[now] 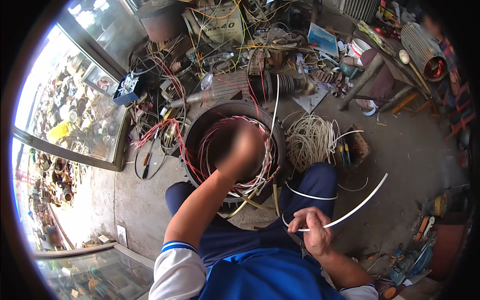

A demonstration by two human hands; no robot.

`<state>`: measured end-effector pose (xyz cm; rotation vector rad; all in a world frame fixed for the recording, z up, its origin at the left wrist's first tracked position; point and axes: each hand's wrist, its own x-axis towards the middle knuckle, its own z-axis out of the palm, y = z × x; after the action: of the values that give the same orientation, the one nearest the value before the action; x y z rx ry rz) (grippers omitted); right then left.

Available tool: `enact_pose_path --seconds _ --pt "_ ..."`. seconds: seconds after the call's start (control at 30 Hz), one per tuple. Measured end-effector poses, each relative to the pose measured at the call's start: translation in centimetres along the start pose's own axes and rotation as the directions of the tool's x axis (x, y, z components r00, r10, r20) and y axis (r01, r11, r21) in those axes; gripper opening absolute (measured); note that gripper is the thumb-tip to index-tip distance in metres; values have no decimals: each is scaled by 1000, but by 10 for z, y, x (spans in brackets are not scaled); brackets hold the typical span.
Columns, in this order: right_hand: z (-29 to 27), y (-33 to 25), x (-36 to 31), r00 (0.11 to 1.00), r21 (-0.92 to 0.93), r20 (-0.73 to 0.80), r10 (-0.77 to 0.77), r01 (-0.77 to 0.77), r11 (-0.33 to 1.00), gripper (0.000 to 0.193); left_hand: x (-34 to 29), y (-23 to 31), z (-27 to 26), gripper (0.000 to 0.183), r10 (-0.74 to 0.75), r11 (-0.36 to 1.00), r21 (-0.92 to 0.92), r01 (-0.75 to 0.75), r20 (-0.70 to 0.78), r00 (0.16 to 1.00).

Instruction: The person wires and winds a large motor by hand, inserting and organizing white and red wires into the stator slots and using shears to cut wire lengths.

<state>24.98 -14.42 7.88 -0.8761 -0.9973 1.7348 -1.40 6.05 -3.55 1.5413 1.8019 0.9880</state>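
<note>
Between my knees stands a round motor housing (188, 135), open at the top. Red and white winding wires (260, 176) run round its inside, and several red leads spill out to the left. Inside the opening is my left hand (246, 150), its fingers blurred and partly lost in a dark smear. Over my right thigh, my right hand (314, 231) pinches a stiff white wire (357, 208) between thumb and fingers. One end of this wire sticks up to the right; the other side bends back toward the housing. Yellowish sleeved leads (245, 202) hang over the housing's near rim.
A loose coil of off-white wire (311, 142) lies right of the housing, beside a box (361, 150) holding pliers. A long ribbed motor (225, 87) lies behind. Screwdrivers (146, 160) rest at the left near a glass door (100, 130). A stool (372, 75) stands back right.
</note>
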Motion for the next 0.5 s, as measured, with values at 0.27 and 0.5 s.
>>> enact_pose_path --seconds 0.27,0.5 --pt "-6 7 -1 995 8 -18 97 -97 995 40 20 30 7 24 14 962 270 -46 120 993" --pt "-13 14 -2 994 -12 -9 111 -111 994 42 42 91 -25 13 349 937 115 -331 -212 913"
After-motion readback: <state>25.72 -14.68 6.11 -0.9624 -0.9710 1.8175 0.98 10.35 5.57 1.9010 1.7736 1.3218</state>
